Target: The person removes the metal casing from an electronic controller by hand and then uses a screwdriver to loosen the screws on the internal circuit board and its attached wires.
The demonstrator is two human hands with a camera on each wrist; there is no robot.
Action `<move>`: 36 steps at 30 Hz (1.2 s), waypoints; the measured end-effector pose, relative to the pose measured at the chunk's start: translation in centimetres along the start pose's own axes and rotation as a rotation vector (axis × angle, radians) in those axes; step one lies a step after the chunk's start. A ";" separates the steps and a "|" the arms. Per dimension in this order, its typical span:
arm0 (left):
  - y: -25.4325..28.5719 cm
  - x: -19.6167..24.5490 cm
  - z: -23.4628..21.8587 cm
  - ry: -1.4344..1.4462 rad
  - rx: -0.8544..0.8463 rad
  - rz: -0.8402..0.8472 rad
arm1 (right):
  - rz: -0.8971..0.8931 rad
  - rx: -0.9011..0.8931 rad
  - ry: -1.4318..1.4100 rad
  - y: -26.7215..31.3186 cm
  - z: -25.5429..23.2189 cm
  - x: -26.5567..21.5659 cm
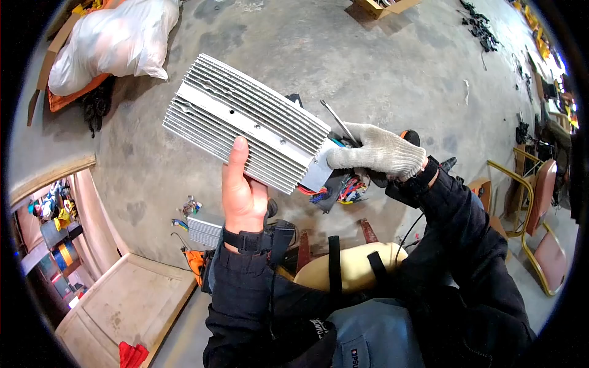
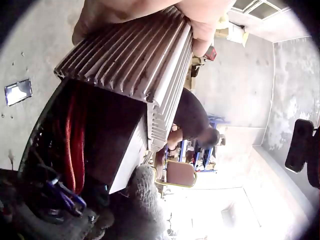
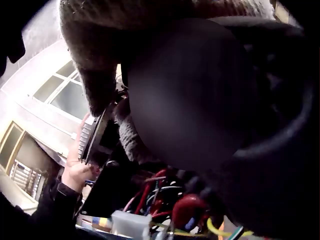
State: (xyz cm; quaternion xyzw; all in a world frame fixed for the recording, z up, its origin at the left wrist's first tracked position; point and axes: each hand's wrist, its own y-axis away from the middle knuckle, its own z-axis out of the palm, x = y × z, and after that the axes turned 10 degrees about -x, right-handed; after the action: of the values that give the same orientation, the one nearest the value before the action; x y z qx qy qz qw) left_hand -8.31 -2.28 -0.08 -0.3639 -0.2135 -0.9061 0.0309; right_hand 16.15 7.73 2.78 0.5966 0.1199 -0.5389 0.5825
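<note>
A finned aluminium housing [image 1: 245, 129] is held up over the concrete floor. My bare left hand [image 1: 242, 190] grips it from below, thumb lying up across the fins. In the left wrist view the fins [image 2: 130, 55] fill the top, with red wires [image 2: 75, 140] inside the open end. My right hand [image 1: 377, 150], in a white knit glove, curls round a tool with a thin metal shaft [image 1: 336, 118] and a black-and-orange handle [image 1: 412, 137]. Its fingertips lie at the housing's right end. Coloured wires [image 1: 343, 187] hang out there. The dark handle [image 3: 200, 100] blocks most of the right wrist view.
A second finned housing [image 1: 204, 230] lies on the floor by my knee. A stuffed white bag [image 1: 116, 37] sits at the far left, a cardboard box [image 1: 380, 6] at the back. A metal-framed chair [image 1: 543, 214] stands at the right, a wooden board [image 1: 123, 306] at the lower left.
</note>
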 end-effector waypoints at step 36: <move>-1.1 8.8 -5.6 0.188 0.265 0.272 | 0.196 0.453 -0.099 0.6 -4.4 9.9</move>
State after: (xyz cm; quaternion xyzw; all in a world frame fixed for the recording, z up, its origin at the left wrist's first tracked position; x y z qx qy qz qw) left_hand -18.59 -2.68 1.79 -0.2962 -0.2758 -0.8875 0.2202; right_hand 22.71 6.39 -5.77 0.6936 -0.0912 -0.5216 0.4885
